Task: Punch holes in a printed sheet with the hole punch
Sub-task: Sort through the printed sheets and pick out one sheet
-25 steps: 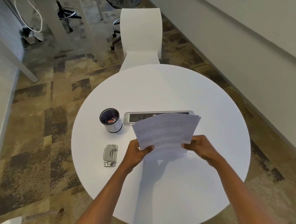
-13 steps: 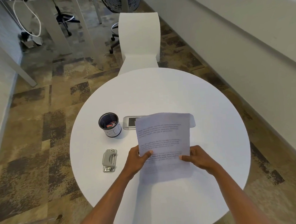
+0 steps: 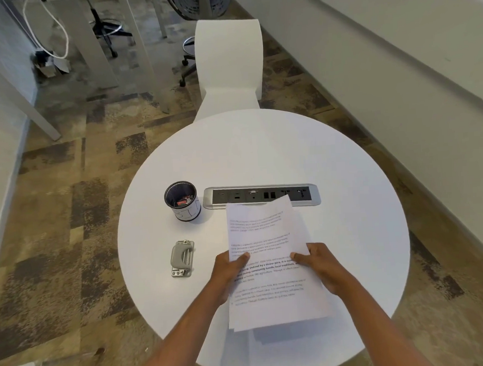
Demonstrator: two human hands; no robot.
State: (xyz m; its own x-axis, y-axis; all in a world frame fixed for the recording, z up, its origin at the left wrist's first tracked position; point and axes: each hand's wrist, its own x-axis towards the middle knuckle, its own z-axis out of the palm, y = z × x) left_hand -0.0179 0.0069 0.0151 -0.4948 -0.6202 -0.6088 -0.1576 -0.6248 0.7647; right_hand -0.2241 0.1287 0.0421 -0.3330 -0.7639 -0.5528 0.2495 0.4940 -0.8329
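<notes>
Sheets [image 3: 268, 263] lowered toward round white table [image 3: 351, 232].

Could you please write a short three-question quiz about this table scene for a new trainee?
1. True or false: the hole punch lies untouched on the table, to the left of the printed sheets.
2. What holds the printed sheets?
A. left hand only
B. right hand only
C. both hands
3. Fill in: the black cup stands next to the left end of the ______ strip set in the table.

Key
1. True
2. C
3. power socket
</notes>
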